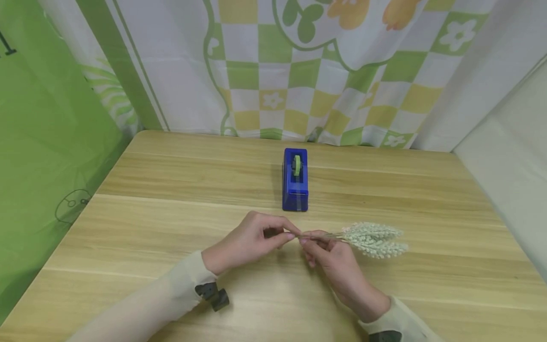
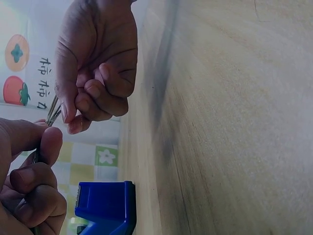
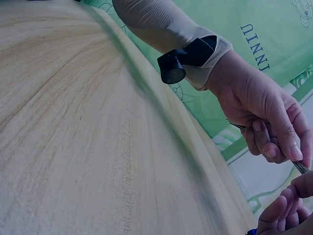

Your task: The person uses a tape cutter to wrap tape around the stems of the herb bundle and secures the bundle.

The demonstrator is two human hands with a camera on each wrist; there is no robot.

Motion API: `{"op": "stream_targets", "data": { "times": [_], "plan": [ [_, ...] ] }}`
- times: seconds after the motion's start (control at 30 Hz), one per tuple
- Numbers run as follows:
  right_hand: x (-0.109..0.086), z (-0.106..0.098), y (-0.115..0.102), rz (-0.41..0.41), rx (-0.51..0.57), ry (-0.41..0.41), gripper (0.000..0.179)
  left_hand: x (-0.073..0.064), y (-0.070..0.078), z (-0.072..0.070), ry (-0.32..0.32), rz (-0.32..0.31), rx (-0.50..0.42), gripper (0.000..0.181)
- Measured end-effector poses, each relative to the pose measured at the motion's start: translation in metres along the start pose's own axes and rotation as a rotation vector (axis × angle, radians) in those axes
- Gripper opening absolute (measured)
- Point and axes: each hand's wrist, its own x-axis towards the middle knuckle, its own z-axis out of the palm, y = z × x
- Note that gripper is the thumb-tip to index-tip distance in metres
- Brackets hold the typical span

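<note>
A: From my remote station, what do I log?
B: One left hand (image 1: 254, 240), one right hand (image 1: 333, 261). Two flower heads (image 1: 376, 231); stems (image 1: 334, 235) overlap, I cannot count them.
A: Others?
B: I count one dispenser (image 1: 290, 190), one tape roll (image 1: 297, 166), two wrist cameras (image 1: 208, 291), one table (image 1: 171, 228).

Head view: downward; 2 wrist close-ups share fingers (image 2: 51, 144).

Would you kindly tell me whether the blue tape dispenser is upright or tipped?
Upright: the tape dispenser has its base on the table, roll uppermost.
</note>
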Motion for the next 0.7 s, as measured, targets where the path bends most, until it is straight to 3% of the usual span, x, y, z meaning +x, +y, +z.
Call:
{"op": "stream_targets", "data": {
  "times": [0.23, 0.47, 0.7],
  "plan": [
    [0.002, 0.002, 0.001, -0.007, 0.004, 0.011, 0.029, -0.001, -0.001, -0.001, 0.008, 0.002, 0.010, 0.016],
    [0.002, 0.001, 0.002, 0.005, -0.078, 0.007, 0.034, -0.001, 0.001, -0.002, 0.003, -0.015, -0.009, 0.016],
    [-0.006, -0.009, 0.008, -0.038, -0.221, -0.182, 0.041, 0.002, -0.002, 0.000, -0.015, -0.006, 0.012, 0.015]
  ]
}}
